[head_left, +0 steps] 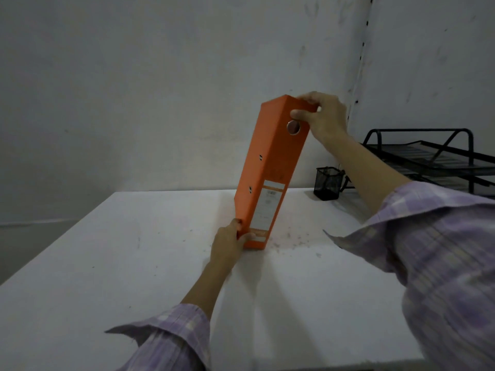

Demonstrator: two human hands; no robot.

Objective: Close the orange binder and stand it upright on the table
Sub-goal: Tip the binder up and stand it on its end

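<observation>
The orange binder [270, 167] is closed and stands on its lower end on the white table [134, 263], its top leaning a little to the right. Its spine faces me, with a white label low down and a round metal finger hole near the top. My left hand [230, 239] grips the binder's bottom left corner where it meets the table. My right hand [321, 116] holds the binder's top right corner, thumb on the spine just above the finger hole.
A black mesh pen cup [329, 183] stands at the back of the table, right of the binder. Black mesh stacking letter trays [434, 156] fill the far right corner. Small specks of debris lie on the table right of the binder's base. A grey wall is behind.
</observation>
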